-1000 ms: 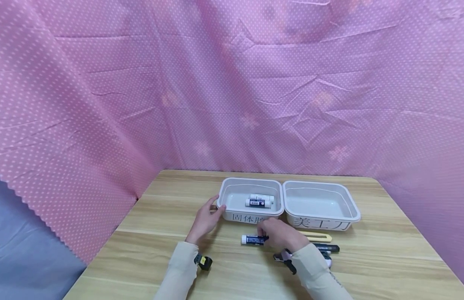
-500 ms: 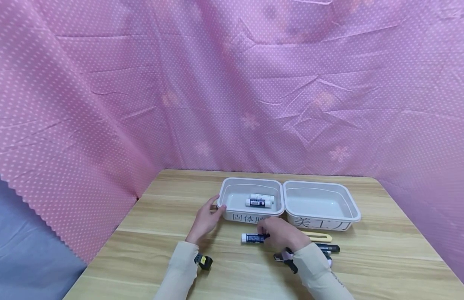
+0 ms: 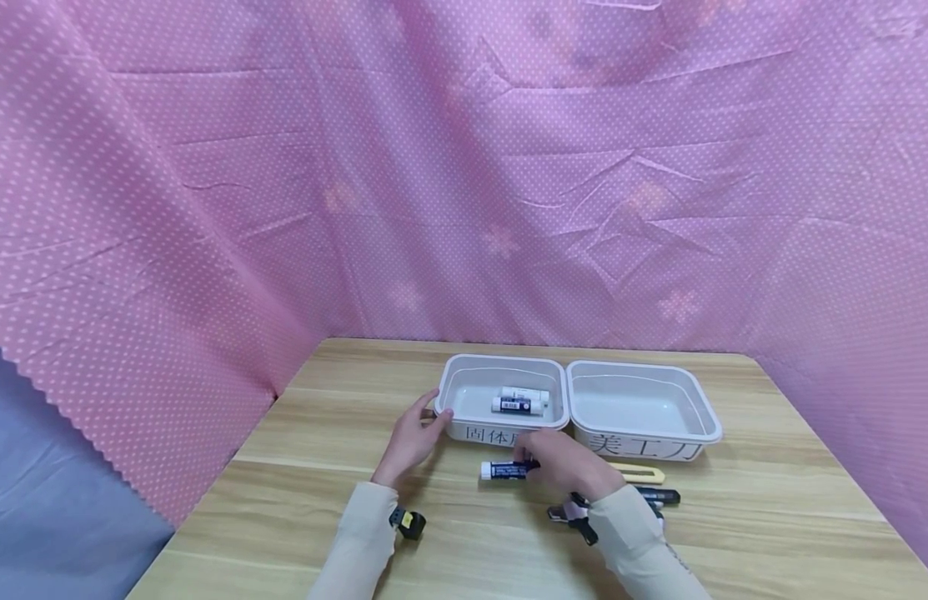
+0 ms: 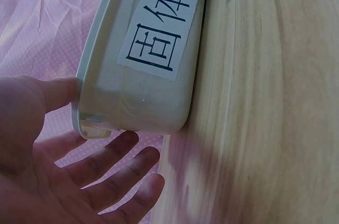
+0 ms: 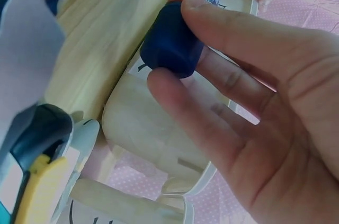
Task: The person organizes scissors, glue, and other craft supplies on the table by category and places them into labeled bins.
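Between thumb and fingertips, my right hand (image 3: 561,462) pinches a dark blue glue stick (image 3: 503,471) with a white end, close in front of the left tub. In the right wrist view, the thumb presses one side of the glue stick's blue end (image 5: 172,46) and a finger supports its bottom edge. My left hand (image 3: 413,440) holds the left corner of a white plastic tub (image 3: 464,431). Its thumb lies at the rim (image 4: 85,75) and the other fingers spread along the end wall. Inside this tub lie two glue sticks, one blue (image 3: 514,406) and one mostly white (image 3: 525,394).
A second white tub (image 3: 644,448), also labelled, stands against the first on the right. Behind my right wrist lie a yellow utility knife (image 3: 644,474) and a black one (image 3: 659,496), partly hidden by the sleeve. A pink dotted curtain (image 3: 501,208) hangs behind the wooden table (image 3: 298,500).
The glue stick in my right hand has shifted slightly up and away from me, toward the left tub. My left hand has stayed at the tub's corner.
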The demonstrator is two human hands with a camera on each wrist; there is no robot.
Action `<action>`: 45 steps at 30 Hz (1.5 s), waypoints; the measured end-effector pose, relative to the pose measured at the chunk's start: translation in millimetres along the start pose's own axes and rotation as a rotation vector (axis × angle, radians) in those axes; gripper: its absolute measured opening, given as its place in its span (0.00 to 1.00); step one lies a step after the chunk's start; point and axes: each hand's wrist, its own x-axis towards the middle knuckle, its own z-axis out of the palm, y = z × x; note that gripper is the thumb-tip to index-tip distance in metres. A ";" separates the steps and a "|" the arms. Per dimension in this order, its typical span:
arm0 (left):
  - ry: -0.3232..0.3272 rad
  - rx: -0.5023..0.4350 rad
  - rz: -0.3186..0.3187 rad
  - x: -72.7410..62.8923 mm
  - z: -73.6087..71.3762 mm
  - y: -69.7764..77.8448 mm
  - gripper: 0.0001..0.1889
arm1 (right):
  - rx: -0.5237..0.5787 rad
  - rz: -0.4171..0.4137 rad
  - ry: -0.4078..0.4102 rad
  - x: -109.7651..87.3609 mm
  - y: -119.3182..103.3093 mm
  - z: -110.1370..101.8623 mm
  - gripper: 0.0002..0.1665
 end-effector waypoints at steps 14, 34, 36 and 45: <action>-0.016 -0.002 -0.002 -1.3 -1.7 -1.2 0.31 | 0.014 -0.054 0.035 -0.1 -0.4 -2.0 0.12; -0.005 0.007 0.025 -1.1 -1.6 1.5 0.31 | 0.047 -0.067 0.092 -5.0 0.1 -19.6 0.11; -0.009 0.002 0.028 -1.3 -2.4 0.5 0.32 | 0.050 -0.066 0.101 -4.1 -0.6 -19.0 0.11; -0.014 -0.003 0.035 -1.3 -3.3 -3.8 0.31 | 0.075 -0.076 0.150 -4.0 -3.6 -17.5 0.13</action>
